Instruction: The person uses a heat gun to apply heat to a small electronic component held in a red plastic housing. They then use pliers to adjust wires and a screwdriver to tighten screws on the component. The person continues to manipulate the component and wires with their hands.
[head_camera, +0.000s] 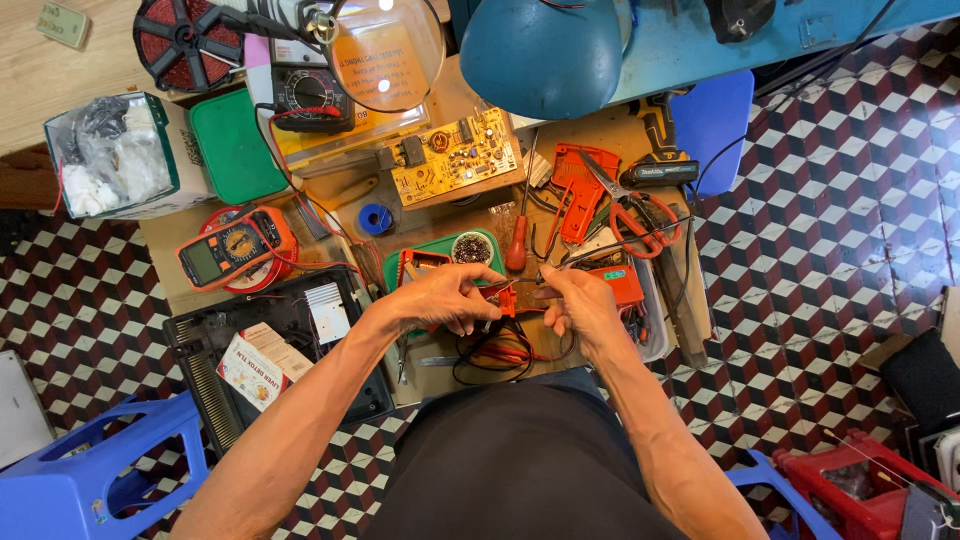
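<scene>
Being held between both hands over the near edge of the tabletop (600, 130) is one small red part (507, 298), lying in the gap between the two sets of fingers. The left hand (440, 298) is being kept with its fingers curled narrow, the tips pinching the part's left side. The right hand (578, 305) is being kept with fingers bunched narrow at the part's right end; whether a thin tool is being gripped there cannot be told. Thin red and black wires (500, 355) are hanging in loops just below the hands.

Being listed on the tabletop:
- one yellow circuit board (457, 157), well beyond the hands;
- two meters: an orange multimeter (232, 247) at the left and a dark dial meter (309, 95) farther back;
- one red-handled screwdriver (517, 240), just beyond the fingers;
- one pair of red-handled scissors (630, 207) at the right;
- one magnifying lens (386, 52) at the back;
- one small blue spool (376, 219);
- one green tray (447, 247), being partly hidden by the left hand.
</scene>
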